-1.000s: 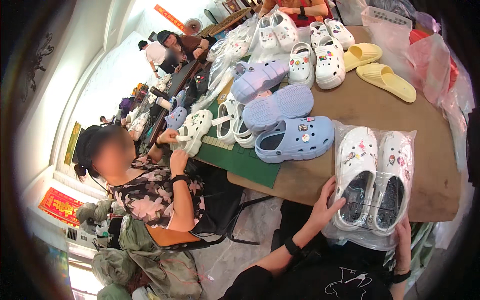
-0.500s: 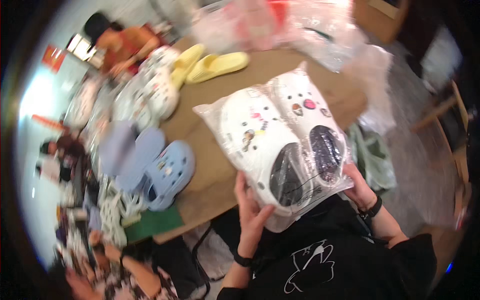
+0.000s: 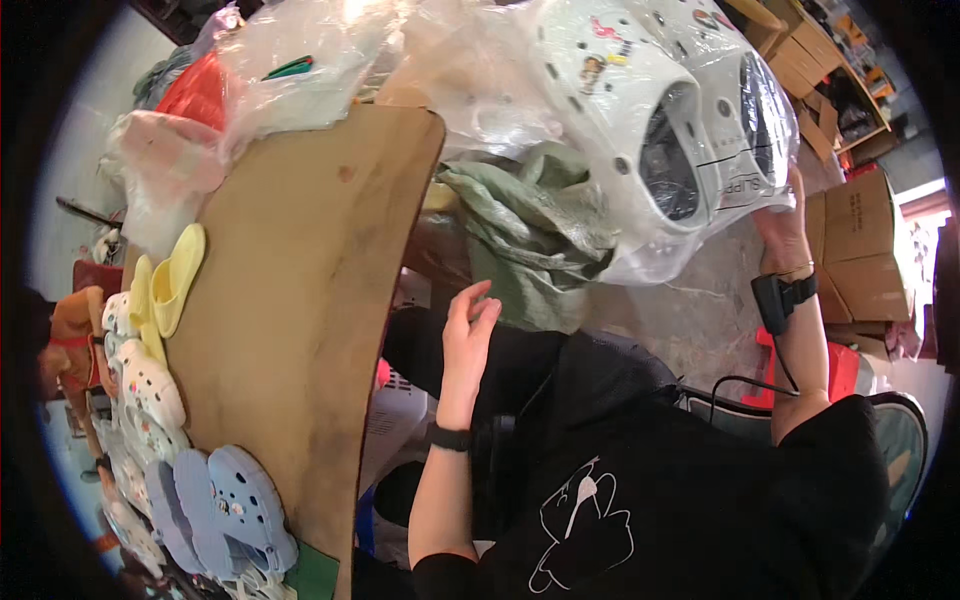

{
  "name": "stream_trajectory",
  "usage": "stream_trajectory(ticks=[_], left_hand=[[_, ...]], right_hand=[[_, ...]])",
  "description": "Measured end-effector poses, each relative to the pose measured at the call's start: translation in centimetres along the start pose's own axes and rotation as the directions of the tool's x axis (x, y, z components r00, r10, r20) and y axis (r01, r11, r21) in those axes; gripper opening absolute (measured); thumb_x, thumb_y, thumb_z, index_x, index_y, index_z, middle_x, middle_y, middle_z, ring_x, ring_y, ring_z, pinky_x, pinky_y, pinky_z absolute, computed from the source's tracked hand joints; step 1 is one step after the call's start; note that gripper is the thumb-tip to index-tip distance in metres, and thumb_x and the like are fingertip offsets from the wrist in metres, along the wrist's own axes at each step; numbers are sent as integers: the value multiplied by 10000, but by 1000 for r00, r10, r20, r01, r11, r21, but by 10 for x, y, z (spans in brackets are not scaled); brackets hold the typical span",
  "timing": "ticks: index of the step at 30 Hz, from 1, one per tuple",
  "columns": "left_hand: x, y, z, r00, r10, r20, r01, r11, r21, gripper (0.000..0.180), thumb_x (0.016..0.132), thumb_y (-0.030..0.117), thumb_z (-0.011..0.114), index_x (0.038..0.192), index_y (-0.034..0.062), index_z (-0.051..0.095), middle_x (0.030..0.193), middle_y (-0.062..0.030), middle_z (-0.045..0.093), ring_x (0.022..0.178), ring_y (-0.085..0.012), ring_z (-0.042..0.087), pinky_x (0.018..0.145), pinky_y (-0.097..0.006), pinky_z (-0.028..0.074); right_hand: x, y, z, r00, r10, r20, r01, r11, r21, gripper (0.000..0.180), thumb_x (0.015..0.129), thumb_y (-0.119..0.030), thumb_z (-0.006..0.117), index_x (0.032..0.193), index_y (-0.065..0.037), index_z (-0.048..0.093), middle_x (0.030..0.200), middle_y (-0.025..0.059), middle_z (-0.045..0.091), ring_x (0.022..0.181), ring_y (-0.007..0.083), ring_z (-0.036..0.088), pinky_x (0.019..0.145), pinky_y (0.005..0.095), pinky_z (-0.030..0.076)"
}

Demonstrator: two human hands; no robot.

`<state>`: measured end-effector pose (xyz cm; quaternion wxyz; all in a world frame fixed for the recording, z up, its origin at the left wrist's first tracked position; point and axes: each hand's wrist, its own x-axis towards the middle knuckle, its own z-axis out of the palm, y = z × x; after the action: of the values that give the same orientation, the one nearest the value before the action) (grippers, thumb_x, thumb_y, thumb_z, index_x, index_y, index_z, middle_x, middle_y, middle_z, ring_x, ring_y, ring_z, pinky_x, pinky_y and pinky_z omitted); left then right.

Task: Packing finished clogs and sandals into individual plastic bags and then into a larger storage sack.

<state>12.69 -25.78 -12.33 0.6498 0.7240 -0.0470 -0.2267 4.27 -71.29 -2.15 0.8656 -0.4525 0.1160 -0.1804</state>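
A pair of white clogs (image 3: 625, 100) with small charms and dark insoles is packed in a clear plastic bag. It hangs off to my right, beyond the table edge and above the floor. My right hand (image 3: 783, 232) grips the bag by its lower right corner, with the fingertips partly hidden behind it. Well apart from the clogs, my left hand (image 3: 466, 345) is in the air beside the table edge, empty, its fingers loosely bent and the thumb apart. A crumpled green sack (image 3: 530, 225) lies below the bagged clogs.
The brown table (image 3: 300, 240) carries yellow slides (image 3: 178, 282), blue clogs (image 3: 238, 505) and several bagged white clogs (image 3: 150, 385) along its left side. Plastic sheeting (image 3: 290, 80) lies at its far end. Cardboard boxes (image 3: 860, 245) stand at right; a person (image 3: 80, 335) sits far left.
The bagged clogs have moved from over the table to the right, held by my right hand. My left hand has let go of the bag. The view has turned right.
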Motion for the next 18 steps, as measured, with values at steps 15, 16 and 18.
stream_trajectory(ticks=[15, 16, 18], left_hand=[[154, -106, 37, 964, -266, 13, 259, 925, -279, 521, 908, 356, 636, 1367, 155, 493, 1385, -56, 494, 1282, -201, 424, 1030, -536, 256], [159, -131, 17, 959, -282, 25, 260, 842, -473, 479, 914, 334, 638, 1334, 143, 509, 1340, -54, 523, 1275, -195, 440, 1020, -492, 279], [170, -112, 46, 876, -477, 68, 394, 628, -671, 338, 936, 314, 629, 1199, 115, 553, 1178, -24, 588, 1236, -162, 487, 925, -342, 348]], right_hand=[[-19, 21, -82, 907, 347, -240, -405, 876, -263, 407, 887, -238, 635, 1219, -14, 563, 1156, 62, 641, 1019, 169, 617, 929, 312, 481], [-8, 37, -67, 883, 426, -195, -462, 861, -210, 267, 894, -188, 585, 1101, -23, 621, 1047, 55, 667, 908, 143, 635, 822, 287, 512], [-14, 47, -85, 767, 594, -242, -620, 784, -40, 189, 914, -147, 528, 939, -40, 682, 907, 41, 689, 770, 117, 652, 706, 263, 544]])
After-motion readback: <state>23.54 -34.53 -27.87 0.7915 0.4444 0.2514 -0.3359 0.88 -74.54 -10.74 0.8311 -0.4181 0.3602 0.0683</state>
